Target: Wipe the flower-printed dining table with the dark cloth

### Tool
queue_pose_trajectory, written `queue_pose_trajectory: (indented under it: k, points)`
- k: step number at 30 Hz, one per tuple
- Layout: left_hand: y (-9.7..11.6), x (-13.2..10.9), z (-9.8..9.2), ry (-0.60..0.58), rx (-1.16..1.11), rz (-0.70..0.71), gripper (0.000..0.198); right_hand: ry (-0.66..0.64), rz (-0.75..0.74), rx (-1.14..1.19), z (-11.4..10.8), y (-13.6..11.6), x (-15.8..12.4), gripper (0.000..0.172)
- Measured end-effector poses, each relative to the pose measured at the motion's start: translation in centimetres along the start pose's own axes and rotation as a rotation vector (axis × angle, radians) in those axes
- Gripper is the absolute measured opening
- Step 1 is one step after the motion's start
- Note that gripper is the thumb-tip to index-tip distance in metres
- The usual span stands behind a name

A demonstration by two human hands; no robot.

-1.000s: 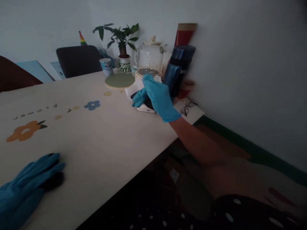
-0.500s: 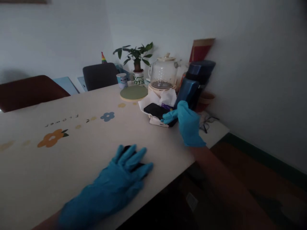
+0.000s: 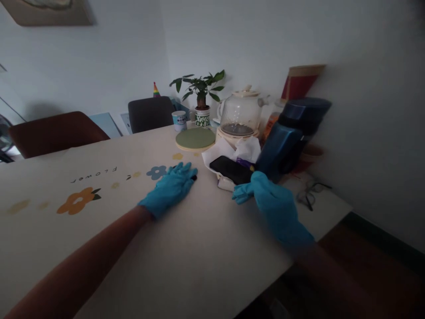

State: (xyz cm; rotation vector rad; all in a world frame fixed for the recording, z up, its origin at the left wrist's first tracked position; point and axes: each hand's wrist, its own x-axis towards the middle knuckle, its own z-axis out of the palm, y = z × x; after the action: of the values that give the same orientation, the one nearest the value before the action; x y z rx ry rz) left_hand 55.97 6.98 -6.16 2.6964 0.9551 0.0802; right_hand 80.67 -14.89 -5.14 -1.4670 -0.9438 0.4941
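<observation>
Both my hands wear blue gloves. My left hand (image 3: 171,188) lies flat on the cream table (image 3: 186,248) with its fingers stretched out over a small dark thing (image 3: 194,177) that shows only at the fingertips. My right hand (image 3: 270,201) rests near the table's right side, fingers loosely pointing left, holding nothing that I can see. Just beyond its fingertips lies a black phone (image 3: 230,169) on a white pack (image 3: 224,182) with crumpled white tissue (image 3: 247,148) behind it.
At the back stand a glass kettle (image 3: 241,116), a green round mat (image 3: 195,138), a potted plant (image 3: 202,99), a small cup (image 3: 179,120) and dark blue containers (image 3: 292,135). Glasses (image 3: 310,192) lie by the right edge. Two chairs (image 3: 151,113) stand behind the table.
My left hand has slid forward across the table toward the phone, the dark thing under it. My right hand has drawn back off the phone toward me. The view has risen.
</observation>
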Motion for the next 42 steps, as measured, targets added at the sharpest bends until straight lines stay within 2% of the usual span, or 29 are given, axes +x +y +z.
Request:
queue_pose_trajectory:
  k: [4,7,10,14,18,20,23,31,34,36,39,42]
  points:
    - [-3.7,4.0,-2.1,0.121,-0.028,-0.128,0.07,0.01,-0.004,-0.041,-0.3,0.1,-0.2,0.097]
    - [-6.4,5.3,-3.7,0.18,-0.032,-0.198,0.069,0.001,0.022,-0.09,-0.6,0.1,-0.3,0.095]
    - [-8.5,5.7,-4.9,0.225,-0.026,-0.269,0.073,0.009,0.084,-0.162,-0.9,0.0,-0.4,0.086]
    - [-9.4,5.7,-5.8,0.209,-0.015,-0.306,0.077,0.007,0.155,-0.222,-0.9,-0.6,-0.3,0.073]
    - [-8.8,4.2,-6.0,0.128,-0.009,-0.279,0.071,0.016,0.187,-0.178,-0.5,-0.9,-0.2,0.072]
    - [-8.1,2.6,-5.8,0.091,-0.008,-0.25,0.07,0.018,0.159,-0.125,-0.2,-0.8,-0.2,0.073]
    - [-6.7,-1.1,-4.9,0.028,-0.006,-0.207,0.07,0.018,0.135,-0.087,0.1,-0.7,-0.1,0.074]
    - [-1.6,-15.0,0.3,-0.103,-0.012,0.06,0.076,-0.016,0.064,-0.088,0.2,-1.3,0.1,0.063]
    - [0.0,-20.1,2.2,-0.078,0.012,0.177,0.072,-0.04,0.041,-0.088,0.3,-1.0,0.3,0.062]
    - [0.8,-22.8,2.9,-0.026,0.034,0.241,0.084,-0.044,0.035,-0.087,0.4,-0.7,0.3,0.064]
    - [1.7,-25.4,2.9,0.052,0.074,0.32,0.112,-0.043,0.017,-0.1,0.4,-0.4,0.1,0.064]
    - [1.5,-26.0,2.5,0.084,0.086,0.381,0.117,-0.008,0.03,-0.127,0.3,-0.7,-0.3,0.055]
